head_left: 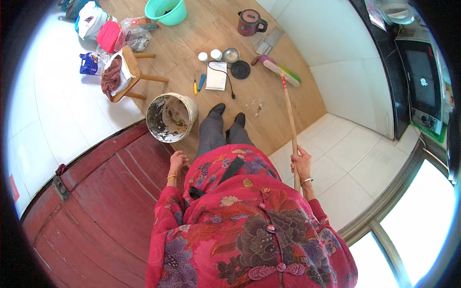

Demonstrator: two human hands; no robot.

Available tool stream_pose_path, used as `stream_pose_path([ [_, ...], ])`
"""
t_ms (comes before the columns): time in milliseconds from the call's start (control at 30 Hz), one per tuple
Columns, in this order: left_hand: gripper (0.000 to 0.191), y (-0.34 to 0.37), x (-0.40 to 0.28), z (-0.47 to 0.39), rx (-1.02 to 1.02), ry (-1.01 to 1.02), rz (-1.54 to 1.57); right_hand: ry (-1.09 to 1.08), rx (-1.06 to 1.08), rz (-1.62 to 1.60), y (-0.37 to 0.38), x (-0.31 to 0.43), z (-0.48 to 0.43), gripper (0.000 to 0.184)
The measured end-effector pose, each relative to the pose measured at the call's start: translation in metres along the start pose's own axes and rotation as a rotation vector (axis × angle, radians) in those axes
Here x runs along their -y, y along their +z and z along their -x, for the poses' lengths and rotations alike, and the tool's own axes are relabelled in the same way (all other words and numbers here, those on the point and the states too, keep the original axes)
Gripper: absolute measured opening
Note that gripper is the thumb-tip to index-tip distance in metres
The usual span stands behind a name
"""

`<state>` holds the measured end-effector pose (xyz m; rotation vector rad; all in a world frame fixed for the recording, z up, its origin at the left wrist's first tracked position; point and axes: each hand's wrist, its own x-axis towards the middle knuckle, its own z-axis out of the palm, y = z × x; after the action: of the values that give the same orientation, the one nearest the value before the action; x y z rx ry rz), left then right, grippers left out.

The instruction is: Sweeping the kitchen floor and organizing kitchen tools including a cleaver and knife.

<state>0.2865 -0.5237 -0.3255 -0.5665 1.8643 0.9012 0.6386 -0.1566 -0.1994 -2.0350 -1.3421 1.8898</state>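
Observation:
My right hand grips the wooden handle of a broom. The broom's head, purple, white and green, rests on the wood-look floor ahead to the right. A small patch of pale debris lies on the floor left of the handle. My left hand hangs beside my hip with its fingers curled and nothing visible in them. Just beyond it stands a stained bucket, its inside crusted with dirt.
Ahead lie a white packet, a black power base, a metal bowl, two white-lidded jars, a yellow cutter and a cleaver. An electric kettle, teal basin and wooden stool stand around. A red door is left.

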Motion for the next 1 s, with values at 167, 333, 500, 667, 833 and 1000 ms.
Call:
stream_pose_path([
  [167,0.034,0.007,-0.003,-0.003,0.086,0.050,0.104,-0.066,0.033,0.217,0.006,-0.027,-0.016,0.055],
  [333,0.030,0.014,-0.023,0.002,0.051,0.055,-0.035,-0.200,0.006,0.329,0.014,-0.036,-0.048,0.054],
  [500,0.029,0.001,-0.017,-0.013,0.116,0.068,0.054,-0.313,0.012,0.547,0.013,-0.012,-0.104,0.053],
  [667,0.032,0.013,-0.044,0.012,0.027,0.092,-0.082,-0.421,-0.043,0.567,0.016,0.008,-0.124,0.056],
  [833,0.034,0.011,-0.029,0.004,0.032,0.102,-0.086,-0.354,-0.018,0.426,0.013,0.026,-0.104,0.052],
  [1000,0.034,0.024,-0.032,0.014,0.019,0.098,-0.070,-0.228,-0.006,0.332,-0.009,0.016,-0.084,0.052],
])
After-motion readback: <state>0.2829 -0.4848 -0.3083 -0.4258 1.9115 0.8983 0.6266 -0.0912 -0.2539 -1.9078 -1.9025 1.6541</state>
